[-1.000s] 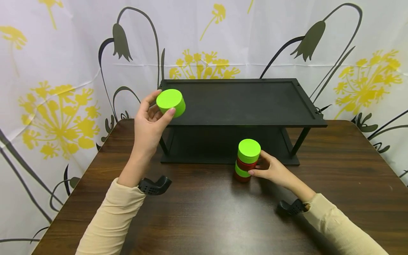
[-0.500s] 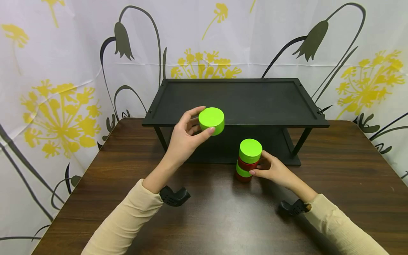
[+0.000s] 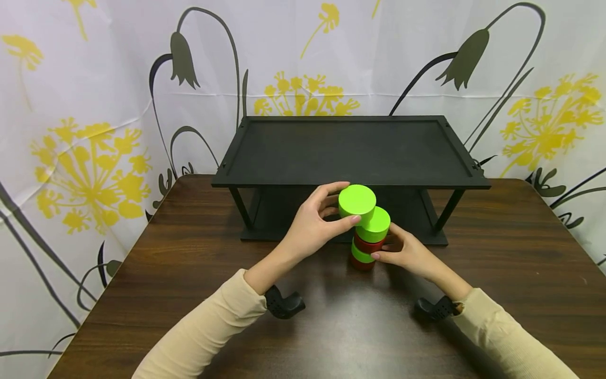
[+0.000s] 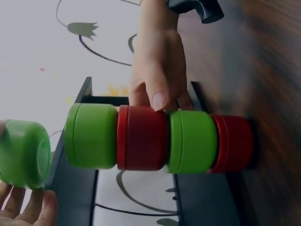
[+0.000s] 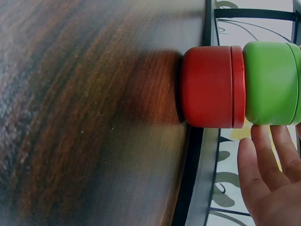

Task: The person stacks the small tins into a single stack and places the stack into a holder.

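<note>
In the head view, my left hand (image 3: 317,218) grips a green lidded jar (image 3: 356,202) between thumb and fingers. The left wrist view shows that jar (image 4: 23,153) just above the stack, with a gap between them. The stack alternates in colour: a red jar (image 4: 233,142) on the table, a green jar (image 4: 194,142), a red jar (image 4: 143,138) and a green jar (image 4: 94,135) on top. From the right side, my right hand (image 3: 409,255) holds the stack around its middle, thumb in front and fingers behind. Its palm is partly hidden in the right wrist view.
Behind the stack stands a black two-tier shelf (image 3: 341,150), its lower board (image 3: 284,221) close to the jars. All of it rests on a dark wood table (image 3: 189,252). A white curtain (image 3: 379,47) with flower prints hangs at the back.
My left hand has carried its green jar rightward and down, from in front of the shelf's left end to the top of the stack. The right hand stays at the stack.
</note>
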Demonstrator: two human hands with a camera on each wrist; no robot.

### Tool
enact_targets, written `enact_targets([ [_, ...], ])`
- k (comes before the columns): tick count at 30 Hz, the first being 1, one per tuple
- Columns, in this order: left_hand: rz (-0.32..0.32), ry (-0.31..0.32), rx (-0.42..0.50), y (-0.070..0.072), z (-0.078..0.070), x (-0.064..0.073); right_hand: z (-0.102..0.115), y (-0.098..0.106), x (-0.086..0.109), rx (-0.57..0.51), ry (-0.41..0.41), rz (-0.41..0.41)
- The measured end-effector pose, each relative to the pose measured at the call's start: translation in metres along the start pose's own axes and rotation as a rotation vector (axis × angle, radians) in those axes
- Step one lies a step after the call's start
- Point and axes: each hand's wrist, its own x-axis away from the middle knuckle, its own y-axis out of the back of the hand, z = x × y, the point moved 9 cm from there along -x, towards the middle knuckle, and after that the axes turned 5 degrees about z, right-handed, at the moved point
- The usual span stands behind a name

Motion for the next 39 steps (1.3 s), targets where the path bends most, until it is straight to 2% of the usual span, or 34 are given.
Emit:
enact_targets([
  [15,0.045,0.011,-0.018,-0.024,0.006,-0.008,-0.001,0.002,0.001,0.005,-0.005,-0.012],
  [26,0.047,0.007,-0.054,-0.029,0.008,-0.011,0.000,0.000,0.001,-0.006,0.012,0.000],
  [39,0.063,0.027,-0.054,-0.030,0.012,-0.013,0.000,0.000,0.000,-0.005,0.010,0.003],
])
